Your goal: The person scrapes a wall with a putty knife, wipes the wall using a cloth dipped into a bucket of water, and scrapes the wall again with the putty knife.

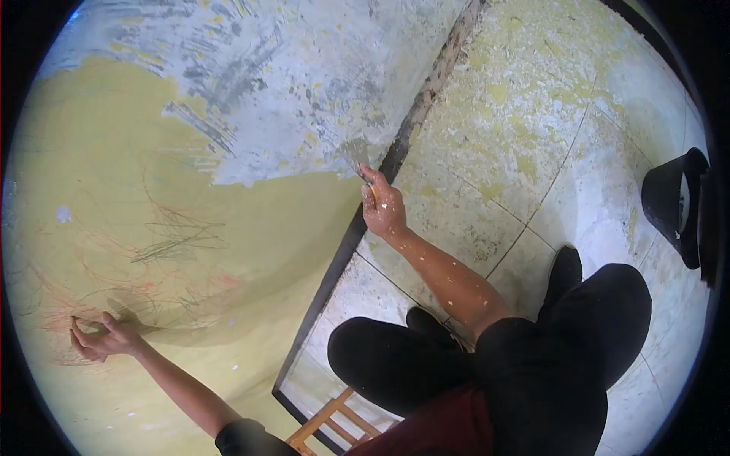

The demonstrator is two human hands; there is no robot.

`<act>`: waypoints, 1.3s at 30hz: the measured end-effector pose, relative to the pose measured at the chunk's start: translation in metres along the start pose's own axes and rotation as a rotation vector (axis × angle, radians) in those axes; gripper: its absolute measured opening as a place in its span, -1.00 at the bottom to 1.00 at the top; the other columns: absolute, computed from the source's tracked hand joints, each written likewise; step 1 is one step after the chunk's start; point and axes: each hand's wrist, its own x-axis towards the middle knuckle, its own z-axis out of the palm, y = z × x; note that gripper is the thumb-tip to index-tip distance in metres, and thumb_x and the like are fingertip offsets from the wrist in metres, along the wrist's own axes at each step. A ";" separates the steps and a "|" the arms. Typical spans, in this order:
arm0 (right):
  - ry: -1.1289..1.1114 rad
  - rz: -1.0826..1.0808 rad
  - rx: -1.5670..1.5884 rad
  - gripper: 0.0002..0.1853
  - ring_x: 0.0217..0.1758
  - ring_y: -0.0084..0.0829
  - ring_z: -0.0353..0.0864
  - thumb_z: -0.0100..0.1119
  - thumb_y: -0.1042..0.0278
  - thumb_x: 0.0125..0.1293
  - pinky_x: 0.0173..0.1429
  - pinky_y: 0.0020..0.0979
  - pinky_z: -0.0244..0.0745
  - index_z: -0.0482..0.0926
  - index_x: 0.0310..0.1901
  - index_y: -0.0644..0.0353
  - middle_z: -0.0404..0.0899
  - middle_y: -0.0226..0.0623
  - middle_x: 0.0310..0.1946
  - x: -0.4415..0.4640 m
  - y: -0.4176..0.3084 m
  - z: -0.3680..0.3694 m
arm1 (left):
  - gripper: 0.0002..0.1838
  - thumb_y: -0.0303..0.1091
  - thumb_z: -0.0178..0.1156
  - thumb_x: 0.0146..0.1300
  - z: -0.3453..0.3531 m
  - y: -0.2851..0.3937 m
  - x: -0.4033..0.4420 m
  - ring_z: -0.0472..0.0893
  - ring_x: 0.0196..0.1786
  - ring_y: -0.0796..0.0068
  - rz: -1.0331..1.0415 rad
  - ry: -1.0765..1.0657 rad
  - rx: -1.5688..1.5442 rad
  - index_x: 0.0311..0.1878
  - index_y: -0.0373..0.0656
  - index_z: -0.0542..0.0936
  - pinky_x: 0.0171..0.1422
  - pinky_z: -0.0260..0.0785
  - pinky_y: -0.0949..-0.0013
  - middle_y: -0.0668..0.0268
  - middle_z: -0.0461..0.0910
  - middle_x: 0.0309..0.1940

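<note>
My right hand (386, 209), flecked with paint chips, is closed round the handle of a scraper (354, 154). Its blade lies against the lower part of the wall (281, 228), close to where yellow paint meets the bared whitish-grey patch (304, 91). My left hand (104, 338) is at the yellow wall with its fingers bent and the thumb apart, holding nothing. Around it are red and dark scribbles (163, 243). Whether the whole palm touches the wall, I cannot tell.
Paint flakes (525, 99) litter the tiled floor (585, 190) beside the dark skirting (334, 266). A black bucket (665, 197) stands at the right. Below me is a wooden frame with rungs (334, 422). My knees are bent near the wall.
</note>
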 end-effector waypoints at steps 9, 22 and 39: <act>0.169 0.992 0.692 -0.70 -0.51 -0.57 0.38 -0.02 0.41 0.45 -0.42 -0.45 0.30 0.35 0.18 0.14 0.45 -0.38 -0.44 -0.006 -0.006 0.027 | -0.11 0.60 -0.15 0.19 0.005 0.002 0.002 0.31 0.20 0.21 0.003 0.035 -0.124 0.12 -0.06 0.57 0.30 0.07 -0.03 0.21 0.48 0.06; 0.279 0.895 0.562 -0.72 -0.65 -0.54 0.33 0.02 0.28 0.41 -0.70 -0.39 0.10 0.31 0.11 -0.02 0.39 -0.37 -0.54 0.014 0.064 0.033 | -0.13 0.62 -0.10 0.15 0.009 -0.018 -0.009 0.27 0.23 0.23 -0.040 0.023 -0.082 0.13 0.02 0.58 0.28 0.00 -0.13 0.27 0.45 0.06; -0.024 0.695 -0.142 -0.70 -0.47 0.14 0.58 0.06 0.43 0.36 -0.37 0.05 0.37 0.37 0.11 0.03 0.53 0.03 -0.58 -0.059 0.109 -0.009 | -0.14 0.64 -0.07 0.11 0.016 -0.040 -0.012 0.31 0.14 0.26 -0.023 0.053 -0.111 0.03 0.03 0.63 0.25 0.04 -0.04 0.29 0.48 -0.05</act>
